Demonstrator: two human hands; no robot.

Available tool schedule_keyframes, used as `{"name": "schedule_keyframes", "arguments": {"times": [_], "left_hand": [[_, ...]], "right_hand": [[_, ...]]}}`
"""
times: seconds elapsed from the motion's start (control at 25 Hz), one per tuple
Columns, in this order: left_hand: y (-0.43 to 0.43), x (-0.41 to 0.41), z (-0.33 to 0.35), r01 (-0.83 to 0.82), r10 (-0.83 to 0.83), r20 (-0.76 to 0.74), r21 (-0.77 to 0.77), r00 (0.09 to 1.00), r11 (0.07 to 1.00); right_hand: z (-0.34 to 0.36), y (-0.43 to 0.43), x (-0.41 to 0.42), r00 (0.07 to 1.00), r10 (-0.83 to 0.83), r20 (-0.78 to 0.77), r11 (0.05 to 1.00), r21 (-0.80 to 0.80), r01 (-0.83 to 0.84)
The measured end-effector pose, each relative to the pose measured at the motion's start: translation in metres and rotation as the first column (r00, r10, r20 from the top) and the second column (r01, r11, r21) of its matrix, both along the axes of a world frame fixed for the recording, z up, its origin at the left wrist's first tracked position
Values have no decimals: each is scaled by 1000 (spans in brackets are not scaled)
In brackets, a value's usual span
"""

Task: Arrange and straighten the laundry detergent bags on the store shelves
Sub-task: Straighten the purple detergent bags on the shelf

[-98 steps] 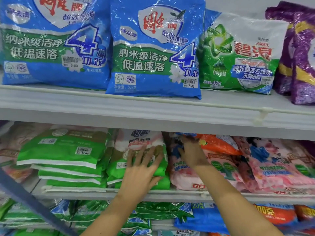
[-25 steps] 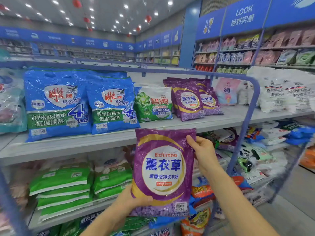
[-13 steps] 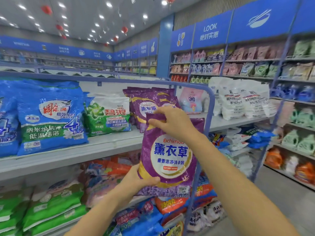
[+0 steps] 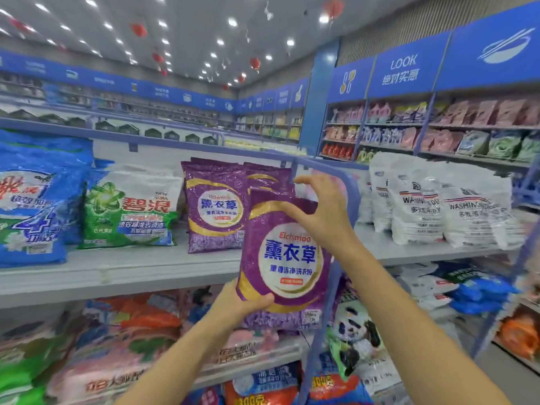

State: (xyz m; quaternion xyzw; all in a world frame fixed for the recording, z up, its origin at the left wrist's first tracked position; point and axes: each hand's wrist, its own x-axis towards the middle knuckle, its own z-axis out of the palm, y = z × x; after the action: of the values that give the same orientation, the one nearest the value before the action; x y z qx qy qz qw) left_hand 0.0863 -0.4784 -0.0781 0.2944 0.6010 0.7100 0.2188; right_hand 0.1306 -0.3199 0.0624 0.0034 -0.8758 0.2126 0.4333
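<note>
Shelving [image 4: 131,270] grey, signage [image 4: 409,83] blue.

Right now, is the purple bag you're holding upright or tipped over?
Upright: the purple bag shows its label level; left hand grips its bottom, right hand its top.

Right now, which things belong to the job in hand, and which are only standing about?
In hand: purple bag, held by left hand below and right hand above; standing purple bags behind it.
Standing about: green-and-white bag, blue bag, white bags.
</note>
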Motion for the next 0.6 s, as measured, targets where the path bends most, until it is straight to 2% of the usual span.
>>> {"name": "schedule_keyframes", "arguments": {"times": [0.08,0.16,0.24,0.32,0.36,0.4,0.52,0.6], "left_hand": [[14,-21,14,-79,79,-7,33,997,996],[25,-44,30,-133,134,-29,48,990,990],[37,-66,41,-172,175,-39,81,984,982],[51,-87,44,-179,182,-21,106,983,978],[60,-101,43,-174,176,-14,96,984,980],[69,-113,43,-170,172,-24,64,985,983],[94,-147,46,-217,206,-114,-96,972,971],[108,-161,46,-286,261,-165,-144,951,947]], "right_hand": [[-11,24,-7,992,-47,-116,996,-77,38],[-30,43,-15,995,-30,-94,953,-304,0],[-47,55,-25,992,106,68,832,-552,-51],[-64,62,-42,927,327,181,665,-742,-89],[-73,66,-52,905,381,192,622,-777,-97],[-79,72,-63,905,384,182,617,-780,-105],[-83,99,-97,952,291,98,631,-768,-114],[-81,118,-114,963,263,63,629,-768,-122]]}}
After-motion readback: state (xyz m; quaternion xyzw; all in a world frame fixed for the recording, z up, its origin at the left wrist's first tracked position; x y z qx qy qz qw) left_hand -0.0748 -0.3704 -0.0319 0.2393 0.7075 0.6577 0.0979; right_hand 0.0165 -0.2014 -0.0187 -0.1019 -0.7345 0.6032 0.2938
